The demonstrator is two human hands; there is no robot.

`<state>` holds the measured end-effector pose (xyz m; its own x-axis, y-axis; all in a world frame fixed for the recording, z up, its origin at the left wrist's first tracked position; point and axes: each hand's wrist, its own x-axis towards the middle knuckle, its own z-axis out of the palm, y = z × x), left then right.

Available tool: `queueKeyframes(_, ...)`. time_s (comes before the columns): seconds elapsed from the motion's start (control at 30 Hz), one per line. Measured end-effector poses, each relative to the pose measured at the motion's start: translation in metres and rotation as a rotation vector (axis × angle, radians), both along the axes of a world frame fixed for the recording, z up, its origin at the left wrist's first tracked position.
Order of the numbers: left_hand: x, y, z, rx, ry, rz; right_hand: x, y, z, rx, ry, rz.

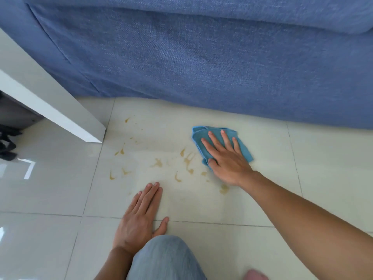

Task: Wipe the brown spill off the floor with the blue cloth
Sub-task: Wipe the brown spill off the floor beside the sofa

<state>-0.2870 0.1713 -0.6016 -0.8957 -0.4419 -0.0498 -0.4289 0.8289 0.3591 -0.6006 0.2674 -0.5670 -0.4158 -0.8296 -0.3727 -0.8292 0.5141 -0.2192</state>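
Brown streaks and drops of the spill are scattered over a pale floor tile, from near the white furniture leg to just left of the cloth. The blue cloth, folded and crumpled, lies flat on the tile at the spill's right edge. My right hand presses flat on top of the cloth with fingers spread, covering its middle. My left hand rests flat on the floor below the spill, fingers together, holding nothing. Some smears lie under my right wrist.
A blue fabric sofa fills the back, its base meeting the floor just behind the cloth. A white furniture leg slants down at the left, dark objects beyond it. My knee in light trousers is at the bottom.
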Motion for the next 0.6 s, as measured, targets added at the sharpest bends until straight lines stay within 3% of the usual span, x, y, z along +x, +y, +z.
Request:
queueKeyframes(0.1, 0.001, 0.0, 0.0, 0.012, -0.014, 0.007, 0.006, 0.046, -0.002, -0.024, 0.043, 0.087)
queueKeyframes(0.2, 0.0, -0.002, 0.0, 0.011, -0.008, 0.004, -0.029, 0.073, -0.003, 0.033, 0.1, -0.057)
queueKeyframes(0.33, 0.0, -0.001, 0.0, 0.016, 0.01, 0.006, -0.041, 0.036, -0.005, 0.058, 0.079, -0.177)
queueKeyframes(0.6, -0.001, 0.002, 0.007, 0.013, -0.01, 0.023, -0.032, 0.047, -0.004, -0.013, 0.045, 0.035)
